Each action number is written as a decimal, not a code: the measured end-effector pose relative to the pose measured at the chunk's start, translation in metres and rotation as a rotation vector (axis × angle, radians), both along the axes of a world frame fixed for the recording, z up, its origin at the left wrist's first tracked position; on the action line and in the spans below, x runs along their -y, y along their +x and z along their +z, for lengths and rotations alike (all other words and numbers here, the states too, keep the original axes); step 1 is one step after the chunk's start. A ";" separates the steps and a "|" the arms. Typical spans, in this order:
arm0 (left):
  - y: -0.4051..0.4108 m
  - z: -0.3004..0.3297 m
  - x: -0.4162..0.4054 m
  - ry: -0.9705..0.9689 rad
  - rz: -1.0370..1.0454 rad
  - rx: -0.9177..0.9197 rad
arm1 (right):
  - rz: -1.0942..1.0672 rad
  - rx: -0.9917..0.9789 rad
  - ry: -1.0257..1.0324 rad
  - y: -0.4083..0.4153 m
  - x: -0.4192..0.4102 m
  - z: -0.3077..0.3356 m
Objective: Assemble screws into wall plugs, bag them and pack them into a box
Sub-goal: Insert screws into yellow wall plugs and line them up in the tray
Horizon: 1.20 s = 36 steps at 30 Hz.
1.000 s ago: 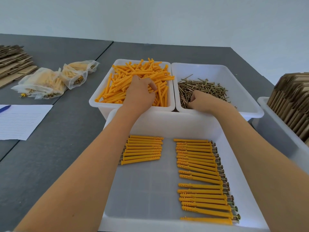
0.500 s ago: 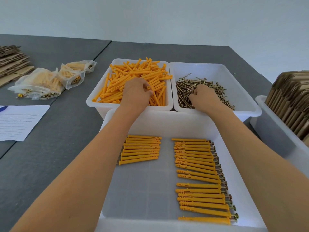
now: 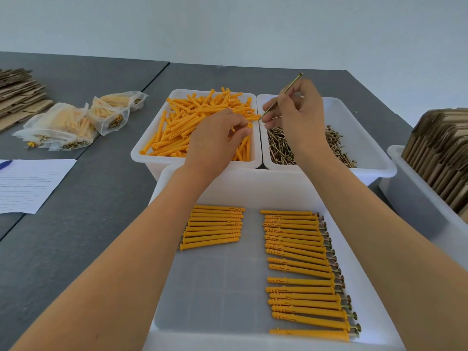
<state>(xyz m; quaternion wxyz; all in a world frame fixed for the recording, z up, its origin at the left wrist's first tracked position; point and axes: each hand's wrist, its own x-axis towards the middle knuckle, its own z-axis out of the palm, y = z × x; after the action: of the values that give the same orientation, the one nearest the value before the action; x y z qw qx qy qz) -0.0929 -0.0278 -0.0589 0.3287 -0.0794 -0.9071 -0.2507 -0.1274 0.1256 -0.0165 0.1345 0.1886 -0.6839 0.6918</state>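
Left hand (image 3: pixel 215 140) grip pinching an orange wall plug (image 3: pixel 245 126), right hand (image 3: pixel 296 115) grip pinching a screw (image 3: pixel 282 95), tip nearing the plug's mouth

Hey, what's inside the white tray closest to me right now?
The near tray holds two rows of assembled plugs: a short left row and a longer right row with screw heads showing. Both forearms cross above the tray, hiding its side walls.
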 end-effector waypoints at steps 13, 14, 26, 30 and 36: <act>0.003 0.004 0.000 0.090 -0.035 -0.074 | -0.010 -0.047 0.374 0.010 0.014 -0.010; 0.002 0.004 0.001 0.126 -0.033 -0.086 | 0.006 -0.048 0.413 0.012 0.015 -0.012; 0.005 0.010 -0.004 0.254 -0.009 -0.153 | 0.055 -0.011 0.496 0.012 0.016 -0.015; 0.006 0.018 -0.012 0.568 -0.055 -0.104 | 0.144 0.003 0.528 0.012 0.017 -0.015; 0.005 0.027 0.001 1.066 -0.172 0.227 | 0.362 0.099 0.482 0.021 0.016 0.000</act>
<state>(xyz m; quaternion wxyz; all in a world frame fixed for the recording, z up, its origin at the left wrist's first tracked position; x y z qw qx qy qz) -0.0875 -0.0285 -0.0324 0.2017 0.0520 -0.6746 -0.7082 -0.1063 0.1098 -0.0170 -0.0732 0.2997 -0.7895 0.5305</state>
